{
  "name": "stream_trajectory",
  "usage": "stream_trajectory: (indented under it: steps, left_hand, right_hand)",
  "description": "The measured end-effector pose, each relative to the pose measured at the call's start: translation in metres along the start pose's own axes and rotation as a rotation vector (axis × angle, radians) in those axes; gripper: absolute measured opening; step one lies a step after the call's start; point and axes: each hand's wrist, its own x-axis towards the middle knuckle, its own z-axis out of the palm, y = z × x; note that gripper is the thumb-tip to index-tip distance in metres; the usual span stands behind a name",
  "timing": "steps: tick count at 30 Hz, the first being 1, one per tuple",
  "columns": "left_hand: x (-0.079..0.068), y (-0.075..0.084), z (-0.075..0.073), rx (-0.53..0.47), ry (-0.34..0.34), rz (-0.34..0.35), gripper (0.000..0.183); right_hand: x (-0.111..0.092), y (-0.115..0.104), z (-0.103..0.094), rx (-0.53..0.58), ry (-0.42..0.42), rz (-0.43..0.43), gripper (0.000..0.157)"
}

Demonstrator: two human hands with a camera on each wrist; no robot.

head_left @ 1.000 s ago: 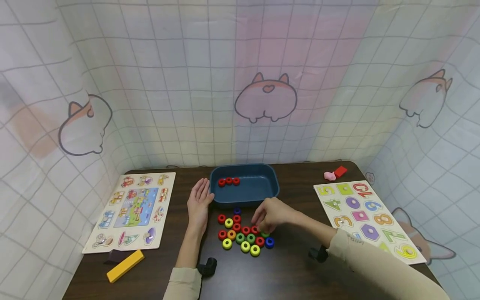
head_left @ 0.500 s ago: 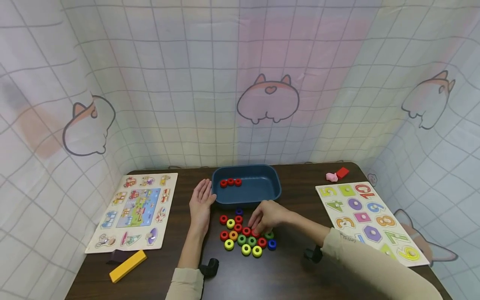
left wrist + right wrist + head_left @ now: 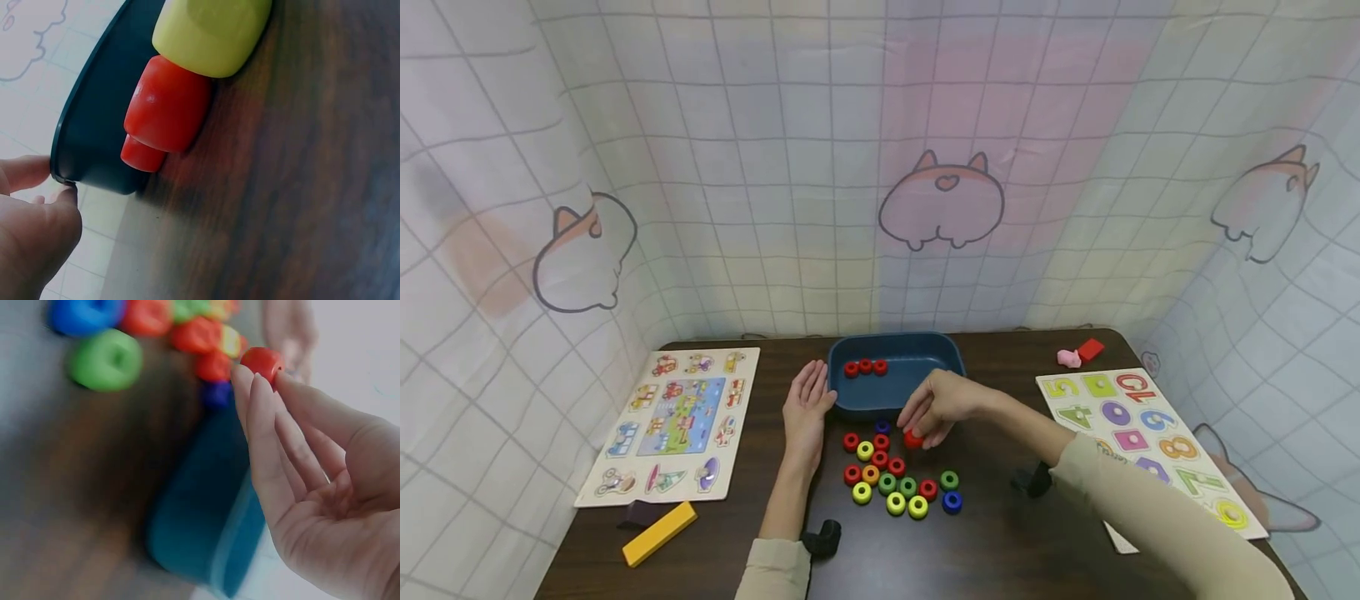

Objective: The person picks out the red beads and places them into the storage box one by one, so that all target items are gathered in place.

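My right hand (image 3: 942, 407) pinches a red ring-shaped bead (image 3: 262, 364) between thumb and fingertips. It is raised over the loose beads, near the front wall of the dark blue tray (image 3: 897, 414). Beside the tray's left end, my left hand (image 3: 806, 417) lies with its fingers extended, the thumb right at the rim in the left wrist view. Three red beads (image 3: 865, 367) sit in a row inside the tray. In front of it are scattered red, yellow, green, blue and orange beads, among them a green bead (image 3: 949, 480) and a yellow bead (image 3: 917, 507).
At left lies a picture puzzle board (image 3: 722, 467), with a yellow block (image 3: 659, 534) and a dark block (image 3: 642, 513) below it. A number puzzle board (image 3: 1060, 388) is at right, partly behind the right forearm. A pink figure (image 3: 1069, 358) and red block (image 3: 1091, 350) sit beyond.
My right hand has picked a red bead out of the group and lifted it up toward the tray. The left hand stays beside the tray. The head view has shifted slightly.
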Motion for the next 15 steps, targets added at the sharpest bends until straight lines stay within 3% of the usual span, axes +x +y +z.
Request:
stream_trajectory:
  steps: [4,8,15]
  left_hand:
    - [-0.003,0.006,0.002,-0.020,-0.022,-0.011,0.062]
    - [-0.005,0.011,0.004,-0.029,-0.026,-0.016,0.062]
    - [-0.005,0.014,0.005,-0.032,-0.017,-0.019,0.062]
  right_hand:
    - [0.016,-0.014,-0.030,0.028,0.062,-0.003,0.030]
    - [0.042,-0.015,-0.055,0.042,0.169,0.042,0.034]
    - [0.093,0.006,-0.067,0.051,0.314,0.089,0.033]
